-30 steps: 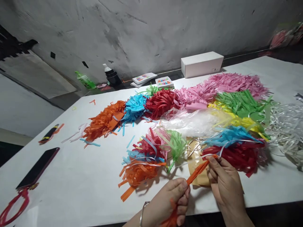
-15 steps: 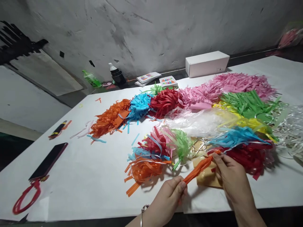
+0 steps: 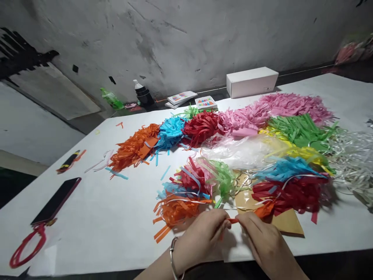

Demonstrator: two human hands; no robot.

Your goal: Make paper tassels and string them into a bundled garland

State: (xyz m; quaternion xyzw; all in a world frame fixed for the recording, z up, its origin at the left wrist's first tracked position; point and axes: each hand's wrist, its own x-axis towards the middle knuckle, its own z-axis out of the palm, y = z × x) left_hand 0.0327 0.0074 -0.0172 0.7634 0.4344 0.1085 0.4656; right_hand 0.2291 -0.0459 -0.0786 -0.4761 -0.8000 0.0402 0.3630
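Observation:
Between my two hands runs an orange tissue paper tassel (image 3: 264, 210), its loose end spreading out past my right fingers. My left hand (image 3: 211, 227), with a bracelet (image 3: 172, 256) at the wrist, pinches the twisted part. Close beside it, my right hand (image 3: 259, 233) grips the same tassel, fingers closed. Under and behind the tassel lies brown card (image 3: 288, 223). Left of my hands is a bunch of finished-looking tassels in orange (image 3: 177, 212), red (image 3: 194, 177) and light green (image 3: 223, 177). A dark red tissue bundle (image 3: 294, 192) lies beyond my right hand.
Fringed paper piles in orange (image 3: 134, 147), blue (image 3: 171, 132), pink (image 3: 297, 107) and green (image 3: 304, 130) line the table's back. A clear plastic bag (image 3: 244, 149) lies mid-table. A phone (image 3: 56, 201), a cutter (image 3: 68, 161) and a white box (image 3: 252, 82) are also there.
My right hand has moved down and left along the tassel, close to my left hand. The orange strip between them is much shorter, and more brown card shows.

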